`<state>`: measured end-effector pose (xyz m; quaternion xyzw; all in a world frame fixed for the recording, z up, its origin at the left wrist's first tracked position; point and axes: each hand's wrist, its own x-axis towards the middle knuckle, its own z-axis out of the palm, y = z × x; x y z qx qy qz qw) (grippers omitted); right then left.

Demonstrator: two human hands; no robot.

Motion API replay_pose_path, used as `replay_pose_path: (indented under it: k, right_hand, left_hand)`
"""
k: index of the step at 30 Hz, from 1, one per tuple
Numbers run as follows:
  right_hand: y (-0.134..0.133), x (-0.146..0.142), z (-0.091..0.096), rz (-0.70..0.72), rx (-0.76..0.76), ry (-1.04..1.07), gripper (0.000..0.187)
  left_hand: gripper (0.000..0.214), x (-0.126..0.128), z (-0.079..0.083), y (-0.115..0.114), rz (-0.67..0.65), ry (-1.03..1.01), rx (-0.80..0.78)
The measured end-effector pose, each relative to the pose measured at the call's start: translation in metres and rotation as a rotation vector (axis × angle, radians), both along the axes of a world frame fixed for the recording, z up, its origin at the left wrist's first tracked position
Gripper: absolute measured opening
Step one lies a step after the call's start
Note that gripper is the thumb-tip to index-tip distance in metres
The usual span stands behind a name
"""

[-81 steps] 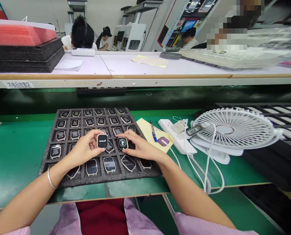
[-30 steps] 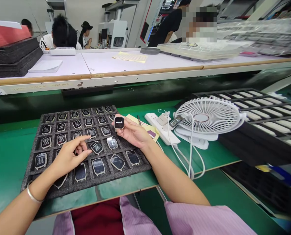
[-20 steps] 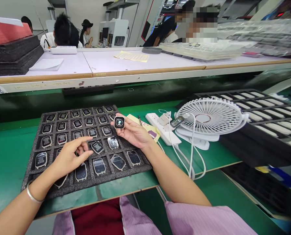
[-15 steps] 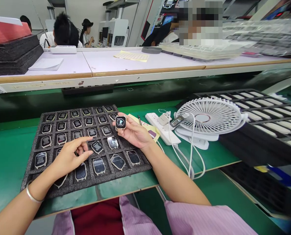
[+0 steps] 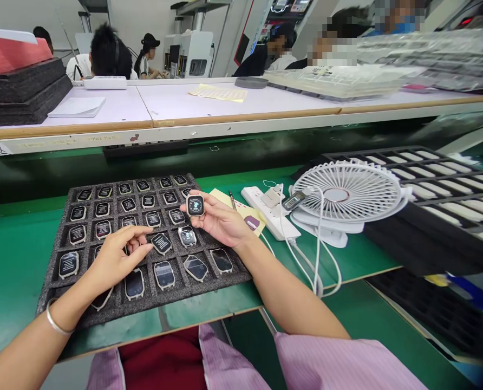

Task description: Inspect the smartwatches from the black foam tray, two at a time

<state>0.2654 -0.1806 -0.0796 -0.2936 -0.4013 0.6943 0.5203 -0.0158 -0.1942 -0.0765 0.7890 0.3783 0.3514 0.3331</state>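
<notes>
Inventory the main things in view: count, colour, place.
Bench: one, green, foreground
Shelf: one, whitish, above bench
Foam stack: one, red and black, shelf left
Sheet: one, yellow, on shelf
Foam tray: one, dark grey, on bench
Tray watches: many, some hidden, dark-faced, in foam tray
Held watch: one, dark-faced, over foam tray
Paper: one, yellow, right of foam tray
Pen: one, dark, on paper
Power strip: one, white, beside paper
Fan: one, white, beside power strip
Cables: several, white, before fan
Co-workers: several, varied clothing, beyond shelf
Left hand: one, bare, over foam tray
Right hand: one, bare, gripping held watch
</notes>
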Motion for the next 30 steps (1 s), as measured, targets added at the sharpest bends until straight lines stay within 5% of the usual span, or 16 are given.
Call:
replay_pose_path:
  k: [8, 13, 15, 19, 24, 30]
  right_hand:
    - [-0.021, -0.061, 0.012, 0.3, 0.196, -0.2, 0.044]
    - [-0.017, -0.05, 0.016, -0.049, 0.504, -0.801, 0.034]
    - [-0.017, -0.03, 0.016, -0.088, 0.584, -1.126, 0.023]
    - [-0.024, -0.005, 0.006, 0.004, 0.607, -1.489, 0.03]
    - [-0.03, -0.007, -0.011, -0.046, 0.633, -1.553, 0.024]
    - [-0.025, -0.008, -0.006, 0.002, 0.584, -1.725, 0.031]
  left_hand:
    - [0.042, 0.014, 0.01, 0.0, 0.061, -0.348, -0.497]
    - [0.051, 0.01, 0.014, 0.001, 0.209, -0.51, -0.7]
    - [0.053, 0.007, 0.015, 0.002, 0.221, -0.537, -0.712]
    - [0.049, 0.005, 0.015, 0.001, 0.153, -0.535, -0.682]
    - [0.041, 0.006, 0.012, -0.001, 0.127, -0.506, -0.656]
    - [0.041, 0.006, 0.012, -0.001, 0.096, -0.534, -0.668]
